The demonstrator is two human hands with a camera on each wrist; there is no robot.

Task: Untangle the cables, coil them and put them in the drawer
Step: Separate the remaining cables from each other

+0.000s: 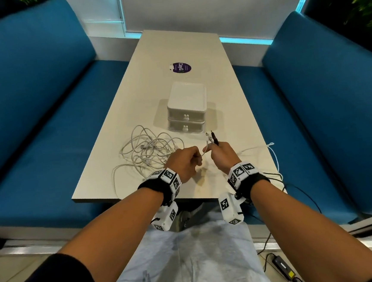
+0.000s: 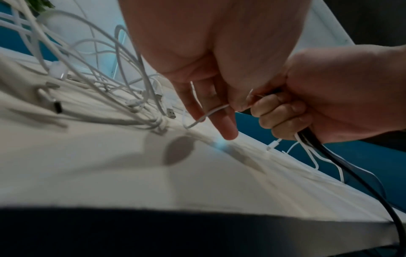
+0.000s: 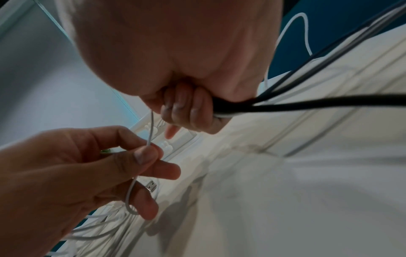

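A tangle of white cables (image 1: 150, 150) lies on the table's near left. My left hand (image 1: 188, 162) pinches a thin white cable (image 3: 150, 130) between thumb and forefinger, close to the right hand. My right hand (image 1: 221, 153) grips a black cable (image 3: 307, 103) together with white cable ends, whose plugs (image 1: 210, 136) stick up above the fist. The black cable (image 2: 356, 175) trails from the fist over the table's near right edge. A white two-drawer box (image 1: 186, 107) stands beyond the hands with both drawers closed.
The long beige table (image 1: 172, 47) runs between two blue benches (image 1: 31, 109). A round purple sticker (image 1: 179, 67) lies past the drawer box. More white cable (image 1: 271, 149) hangs over the right edge. A black power adapter (image 1: 282, 265) lies on the floor.
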